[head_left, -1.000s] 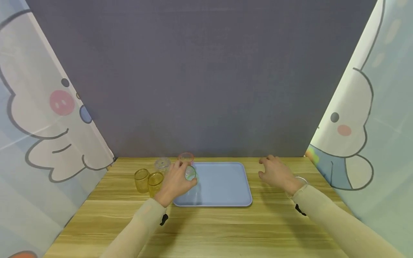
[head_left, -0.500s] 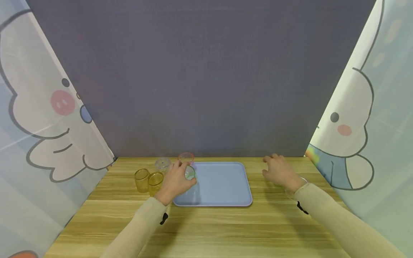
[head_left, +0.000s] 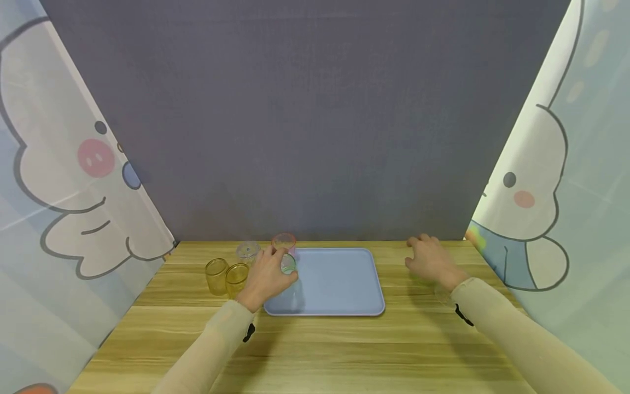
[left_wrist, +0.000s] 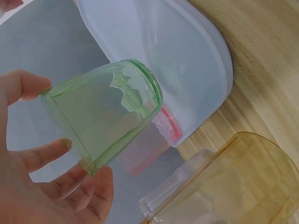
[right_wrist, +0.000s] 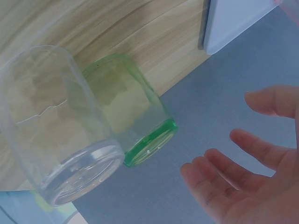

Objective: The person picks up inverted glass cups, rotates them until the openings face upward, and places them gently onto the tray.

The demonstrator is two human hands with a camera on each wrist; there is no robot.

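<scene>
Gray wall (head_left: 315, 120) stands past the far side of the tray. Under the tray is a wooden tabletop (head_left: 315, 355). The blue tray (head_left: 339, 284) lies flat, with a low rim all the way around.

The left hand (head_left: 268, 276) is over the tray's left side. Its thumb and fingers pinch the top end of a green cup (left_wrist: 107, 116). So the cup is just below that hand, and its long way runs from the fingers down toward the tray. I can't tell if the bottom touches the tray. The right hand (head_left: 431, 260) is to the right of the tray, much farther from that cup. It holds nothing, and its fingers are loosely bent.

Near the right hand, also right of the tray, are a clear cup (right_wrist: 60, 126) and another green cup (right_wrist: 126, 102). Two yellow cups (head_left: 216, 277) are left of the tray. A red cup (left_wrist: 145, 151) is at the tray's far left corner, so that side is tight. Most room is in the tray's middle and right part.
</scene>
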